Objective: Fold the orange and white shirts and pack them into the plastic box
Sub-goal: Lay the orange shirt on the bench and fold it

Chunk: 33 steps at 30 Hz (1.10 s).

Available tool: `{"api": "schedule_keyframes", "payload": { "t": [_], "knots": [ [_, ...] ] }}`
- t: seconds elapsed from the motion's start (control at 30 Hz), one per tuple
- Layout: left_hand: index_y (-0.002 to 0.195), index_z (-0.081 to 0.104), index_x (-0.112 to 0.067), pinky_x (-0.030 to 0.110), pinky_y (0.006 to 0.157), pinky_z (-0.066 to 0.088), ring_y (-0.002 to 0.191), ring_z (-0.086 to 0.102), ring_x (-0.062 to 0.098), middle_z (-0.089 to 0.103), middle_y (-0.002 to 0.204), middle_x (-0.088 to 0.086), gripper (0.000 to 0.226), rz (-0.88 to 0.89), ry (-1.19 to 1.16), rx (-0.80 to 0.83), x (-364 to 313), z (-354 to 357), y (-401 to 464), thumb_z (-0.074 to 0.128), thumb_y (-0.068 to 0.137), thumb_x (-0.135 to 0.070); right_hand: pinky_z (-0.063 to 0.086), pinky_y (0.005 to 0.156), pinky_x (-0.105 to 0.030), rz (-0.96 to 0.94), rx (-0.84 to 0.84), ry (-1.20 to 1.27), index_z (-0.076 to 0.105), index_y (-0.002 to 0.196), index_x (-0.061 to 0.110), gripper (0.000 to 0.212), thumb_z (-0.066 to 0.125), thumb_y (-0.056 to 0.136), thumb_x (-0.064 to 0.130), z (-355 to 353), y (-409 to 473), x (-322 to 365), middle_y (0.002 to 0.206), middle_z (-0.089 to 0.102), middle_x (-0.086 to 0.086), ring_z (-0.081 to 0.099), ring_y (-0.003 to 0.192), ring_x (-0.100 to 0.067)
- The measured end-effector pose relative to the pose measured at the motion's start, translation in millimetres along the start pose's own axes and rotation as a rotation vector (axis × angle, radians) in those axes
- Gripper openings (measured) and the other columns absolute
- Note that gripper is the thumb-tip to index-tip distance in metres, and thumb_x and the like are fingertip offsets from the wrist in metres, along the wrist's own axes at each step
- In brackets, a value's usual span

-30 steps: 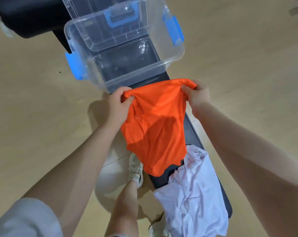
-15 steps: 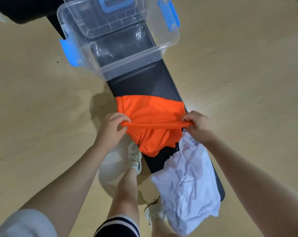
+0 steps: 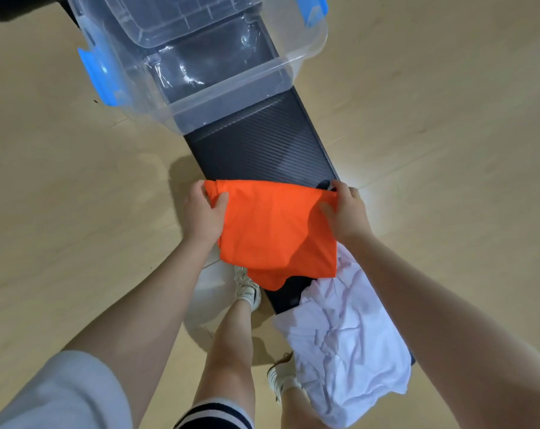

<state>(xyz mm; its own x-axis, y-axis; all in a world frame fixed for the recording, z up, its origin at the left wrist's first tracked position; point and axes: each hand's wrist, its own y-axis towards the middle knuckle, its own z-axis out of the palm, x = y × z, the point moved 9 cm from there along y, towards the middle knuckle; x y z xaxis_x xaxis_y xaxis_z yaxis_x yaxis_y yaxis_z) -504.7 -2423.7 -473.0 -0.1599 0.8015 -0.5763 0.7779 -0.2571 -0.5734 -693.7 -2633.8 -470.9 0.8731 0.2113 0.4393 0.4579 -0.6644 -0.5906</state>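
Fingers of left hand [image 3: 204,213] and right hand [image 3: 345,212] pinch orange shirt [image 3: 275,230] top corners on bench [image 3: 262,150]

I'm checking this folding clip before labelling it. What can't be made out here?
- Plastic box: its far end is cut off by the head view's top edge.
- Orange shirt: its top corners are hidden inside the left hand and right hand.
- White shirt: crumpled, so its shape is unreadable.

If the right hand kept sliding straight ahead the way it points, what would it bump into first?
Probably the plastic box. The right hand, gripping the orange shirt, points up the dark bench, whose stretch between looks bare. Depth is hard to judge.
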Motion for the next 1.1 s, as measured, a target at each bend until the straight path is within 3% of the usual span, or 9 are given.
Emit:
{"api": "schedule_keyframes", "payload": {
  "t": [0.07,0.2,0.43,0.57,0.73,0.8,0.93,1.0,1.1],
  "knots": [
    [0.117,0.052,-0.004,0.028,0.083,0.039,0.105,0.055,0.027,0.060,0.115,0.013,0.035,-0.070,0.004,-0.016,-1,3,8,0.052,0.092,-0.028,0.040,0.092,-0.038,0.084,-0.032,0.014,0.046,0.129,0.011,0.045,0.056,0.086,0.018,8,14,-2,0.125,0.051,-0.017,0.046,0.116,-0.036],
    [0.104,0.060,-0.004,0.027,0.076,0.037,0.093,0.055,0.023,0.064,0.102,0.011,0.027,0.023,0.026,-0.008,-20,4,16,0.046,0.095,-0.025,0.043,0.084,-0.037,0.045,-0.001,-0.107,0.066,0.104,0.013,0.022,0.055,0.085,0.019,13,30,6,0.109,0.063,-0.014,0.052,0.108,-0.035],
    [0.091,0.061,-0.019,0.035,0.088,0.050,0.090,0.058,0.018,0.062,0.087,-0.003,0.017,-0.137,-0.394,0.057,-34,11,36,0.047,0.095,-0.028,0.036,0.081,-0.028,0.035,-0.221,0.029,0.062,0.109,0.007,0.024,0.055,0.087,0.014,-60,75,37,0.113,0.058,-0.021,0.052,0.108,-0.034],
    [0.108,0.054,-0.012,0.021,0.083,0.042,0.092,0.055,0.012,0.058,0.102,-0.001,0.025,-0.027,-0.220,-0.118,-56,0,44,0.052,0.091,-0.030,0.033,0.084,-0.022,-0.073,-0.189,0.111,0.054,0.119,0.007,0.032,0.055,0.087,0.011,-62,81,56,0.122,0.051,-0.016,0.050,0.112,-0.030],
    [0.103,0.052,-0.008,0.031,0.082,0.044,0.091,0.054,0.020,0.054,0.099,0.007,0.025,-0.092,-0.193,-0.075,-44,22,5,0.057,0.089,-0.029,0.036,0.097,-0.033,0.192,-0.134,0.147,0.037,0.135,0.009,0.052,0.055,0.089,0.024,-42,47,-2,0.137,0.042,-0.015,0.045,0.123,-0.029],
    [0.106,0.052,-0.005,0.027,0.075,0.039,0.087,0.052,0.018,0.054,0.097,0.004,0.030,-0.214,-0.195,-0.017,-28,39,-19,0.056,0.090,-0.031,0.041,0.094,-0.039,0.310,-0.116,0.119,0.044,0.128,0.008,0.046,0.052,0.088,0.029,-33,26,-31,0.127,0.053,-0.015,0.051,0.117,-0.033],
    [0.107,0.055,-0.003,0.030,0.074,0.039,0.090,0.057,0.023,0.062,0.102,0.009,0.034,-0.403,-0.265,0.039,-1,60,-43,0.055,0.090,-0.033,0.038,0.070,-0.030,0.348,-0.100,0.201,0.056,0.091,0.008,0.024,0.049,0.090,0.031,-27,1,-48,0.082,0.058,-0.007,0.056,0.084,-0.028],
    [0.106,0.057,-0.006,0.029,0.075,0.039,0.089,0.056,0.021,0.063,0.101,0.008,0.029,-0.399,-0.277,0.007,-4,54,-44,0.054,0.091,-0.031,0.035,0.061,-0.029,0.321,-0.125,0.278,0.047,0.069,0.013,0.026,0.051,0.088,0.030,-30,1,-41,0.066,0.049,-0.003,0.048,0.070,-0.023],
    [0.097,0.059,-0.013,0.021,0.067,0.042,0.074,0.051,0.011,0.058,0.083,-0.003,0.014,-0.269,-0.462,-0.006,-28,39,-47,0.056,0.091,-0.024,0.039,0.058,-0.031,0.315,-0.193,0.524,0.044,0.061,0.017,0.026,0.054,0.083,0.026,-47,2,-30,0.063,0.049,-0.004,0.046,0.063,-0.020]
  ]
}}
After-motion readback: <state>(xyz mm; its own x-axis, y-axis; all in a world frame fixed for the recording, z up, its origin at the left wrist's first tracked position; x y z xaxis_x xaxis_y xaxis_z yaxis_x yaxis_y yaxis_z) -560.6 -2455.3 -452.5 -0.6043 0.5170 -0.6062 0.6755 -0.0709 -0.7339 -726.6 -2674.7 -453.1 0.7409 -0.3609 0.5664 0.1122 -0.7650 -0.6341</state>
